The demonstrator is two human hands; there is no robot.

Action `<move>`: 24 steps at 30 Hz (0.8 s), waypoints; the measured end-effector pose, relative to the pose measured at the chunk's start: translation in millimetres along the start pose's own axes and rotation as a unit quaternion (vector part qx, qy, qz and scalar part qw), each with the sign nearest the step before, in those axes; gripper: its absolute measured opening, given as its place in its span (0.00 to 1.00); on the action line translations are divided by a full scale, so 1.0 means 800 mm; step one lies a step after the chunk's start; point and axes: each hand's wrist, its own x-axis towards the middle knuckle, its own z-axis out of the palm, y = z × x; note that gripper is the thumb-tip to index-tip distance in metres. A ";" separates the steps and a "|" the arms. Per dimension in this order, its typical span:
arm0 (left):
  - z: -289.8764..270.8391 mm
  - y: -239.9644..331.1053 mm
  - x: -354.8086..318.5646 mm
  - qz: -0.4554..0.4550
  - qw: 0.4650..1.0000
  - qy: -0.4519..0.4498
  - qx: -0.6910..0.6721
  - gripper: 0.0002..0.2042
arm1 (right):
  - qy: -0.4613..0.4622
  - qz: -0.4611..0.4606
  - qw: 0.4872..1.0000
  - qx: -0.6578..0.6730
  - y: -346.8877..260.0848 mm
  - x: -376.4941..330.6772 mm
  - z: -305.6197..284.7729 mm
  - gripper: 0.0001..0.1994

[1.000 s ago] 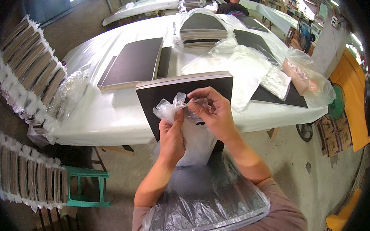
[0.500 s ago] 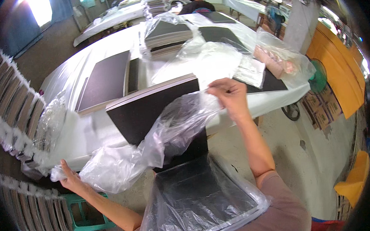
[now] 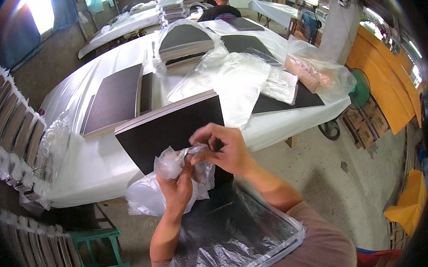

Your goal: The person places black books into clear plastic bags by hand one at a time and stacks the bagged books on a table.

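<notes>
both hands have come back together at the centre of the frame. half a second ago the left hand (image 3: 178, 188) was flung out to the lower left, stretching the clear plastic bag (image 3: 166, 187) wide; now it is closed round a bunched-up part of the bag, and the right hand (image 3: 224, 150) pinches the bag's gathered edge between thumb and fingertips, just beside the left. the bag hangs crumpled below the hands, no longer spread open. it sits in front of the near edge of the black board (image 3: 175, 128), which juts over the white table (image 3: 85, 169). more bagged dark boards rest against the person at the lower centre. judging by this, the bag's mouth is being found and worked apart.
</notes>
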 end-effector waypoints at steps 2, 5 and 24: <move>-0.002 0.000 0.001 -0.037 0.999 0.029 -0.025 0.06 | 0.027 0.079 0.982 0.169 0.004 -0.002 0.013 0.10; -0.005 0.002 0.000 -0.008 0.998 0.053 0.036 0.07 | 0.011 0.150 0.965 0.216 0.012 -0.011 0.013 0.09; -0.007 0.000 0.009 -0.072 0.994 0.048 -0.069 0.09 | 0.041 0.123 0.955 0.265 0.027 -0.009 0.028 0.08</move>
